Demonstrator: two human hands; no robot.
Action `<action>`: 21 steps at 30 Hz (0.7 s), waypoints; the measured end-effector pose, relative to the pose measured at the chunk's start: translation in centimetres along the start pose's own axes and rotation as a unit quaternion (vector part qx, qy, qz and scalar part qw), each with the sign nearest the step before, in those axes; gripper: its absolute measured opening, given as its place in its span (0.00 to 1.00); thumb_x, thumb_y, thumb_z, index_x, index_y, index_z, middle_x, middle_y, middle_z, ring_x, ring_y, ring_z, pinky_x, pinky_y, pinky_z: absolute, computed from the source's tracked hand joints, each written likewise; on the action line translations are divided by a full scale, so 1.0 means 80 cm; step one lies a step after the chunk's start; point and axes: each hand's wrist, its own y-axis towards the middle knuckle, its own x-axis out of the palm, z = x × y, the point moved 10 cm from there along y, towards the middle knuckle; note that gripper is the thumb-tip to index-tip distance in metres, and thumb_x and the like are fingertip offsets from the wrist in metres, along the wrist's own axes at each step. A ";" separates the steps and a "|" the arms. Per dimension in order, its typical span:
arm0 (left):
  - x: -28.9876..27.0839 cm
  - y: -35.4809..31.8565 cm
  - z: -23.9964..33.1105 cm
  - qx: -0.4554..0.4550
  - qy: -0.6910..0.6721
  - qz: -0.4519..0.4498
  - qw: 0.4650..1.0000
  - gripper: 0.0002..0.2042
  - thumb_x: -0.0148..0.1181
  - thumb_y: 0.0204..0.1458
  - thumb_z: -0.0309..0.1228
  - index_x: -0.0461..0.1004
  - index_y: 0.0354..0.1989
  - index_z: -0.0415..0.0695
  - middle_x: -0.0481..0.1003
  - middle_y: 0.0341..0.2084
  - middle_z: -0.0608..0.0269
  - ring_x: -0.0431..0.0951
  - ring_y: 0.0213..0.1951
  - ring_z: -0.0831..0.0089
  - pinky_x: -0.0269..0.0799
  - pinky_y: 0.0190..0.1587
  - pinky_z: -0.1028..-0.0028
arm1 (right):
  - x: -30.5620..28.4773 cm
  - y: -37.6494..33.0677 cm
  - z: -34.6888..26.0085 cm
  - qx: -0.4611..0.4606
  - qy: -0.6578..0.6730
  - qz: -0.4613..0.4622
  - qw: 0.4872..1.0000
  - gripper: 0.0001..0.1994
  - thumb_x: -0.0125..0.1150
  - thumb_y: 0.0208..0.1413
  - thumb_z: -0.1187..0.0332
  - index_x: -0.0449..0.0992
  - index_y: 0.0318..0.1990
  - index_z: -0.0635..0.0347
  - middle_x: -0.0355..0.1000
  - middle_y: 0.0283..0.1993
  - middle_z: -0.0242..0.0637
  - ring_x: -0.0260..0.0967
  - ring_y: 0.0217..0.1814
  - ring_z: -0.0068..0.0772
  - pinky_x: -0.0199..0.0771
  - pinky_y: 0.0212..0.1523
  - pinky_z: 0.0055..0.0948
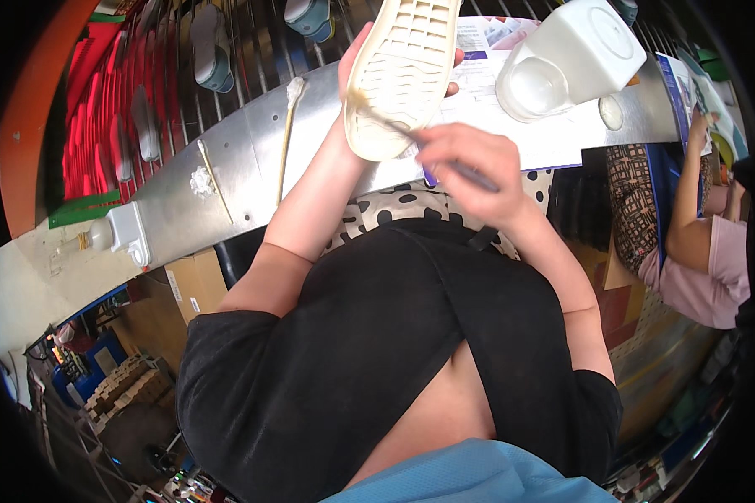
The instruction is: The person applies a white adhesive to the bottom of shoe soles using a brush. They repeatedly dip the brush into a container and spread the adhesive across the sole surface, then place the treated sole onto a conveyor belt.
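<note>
Near the top edge of the head view, the cream sole (404, 75) is held up over the table (172, 205), gridded and ribbed face toward the camera. The left hand (346, 77) is partly curled behind it, with hold of both edges: its fingertips show past the right side. The right hand (471, 163) is nearly closed around the dark handle of a brush (481, 179), whose blurred tip lies at the sole's near end.

The work on this sole looks under way, not finished, since the brush tip seems to touch its face. How much has been gone over cannot be told: no clear line parts treated from bare surface. The near end seems to be the part in hand; the ribs and grid farther off may be done or left.

Counted: one sole, one brush, one white jug (600, 50), one cup (535, 86) just beside it, one small round dish (611, 113). Two white-tipped sticks (288, 138) lie left of the left forearm, with one white clump (201, 182) near the smaller. Beyond the table, two blue-and-white shoes (215, 52) show plainly on the rack (252, 46); pale pieces farther left are too blurred to count, and the papers (554, 149) overlap.
</note>
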 end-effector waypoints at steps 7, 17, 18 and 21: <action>0.010 -0.006 0.022 0.001 0.047 0.016 0.999 0.35 0.39 0.65 0.54 0.58 0.71 0.38 0.65 0.64 0.37 0.69 0.60 0.35 0.70 0.57 0.39 | 0.001 0.003 0.012 0.105 0.188 -0.082 0.973 0.06 0.61 0.49 0.83 0.80 0.34 0.66 0.80 0.39 0.40 0.76 0.32 0.25 0.76 0.32 0.24; -0.005 -0.029 0.001 -0.050 0.049 0.064 0.996 0.31 0.42 0.67 0.49 0.61 0.69 0.36 0.72 0.58 0.35 0.77 0.56 0.44 0.80 0.52 0.57 | -0.167 0.013 0.036 0.101 0.052 0.228 0.967 0.05 0.62 0.51 0.82 0.80 0.36 0.69 0.79 0.34 0.37 0.72 0.29 0.20 0.69 0.29 0.18; -0.009 -0.033 0.011 -0.030 0.066 0.072 0.995 0.30 0.46 0.65 0.47 0.62 0.69 0.39 0.72 0.57 0.37 0.78 0.52 0.47 0.80 0.48 0.59 | -0.192 0.003 0.035 0.103 0.063 0.249 0.961 0.05 0.62 0.51 0.82 0.79 0.36 0.71 0.79 0.34 0.40 0.72 0.28 0.22 0.69 0.28 0.18; -0.013 -0.050 0.043 0.030 0.121 0.069 0.990 0.29 0.60 0.59 0.40 0.64 0.69 0.47 0.75 0.55 0.41 0.81 0.40 0.54 0.79 0.34 0.66 | -0.230 -0.037 0.050 0.171 -0.016 0.259 0.950 0.05 0.61 0.50 0.82 0.80 0.35 0.69 0.79 0.33 0.38 0.73 0.29 0.22 0.68 0.26 0.18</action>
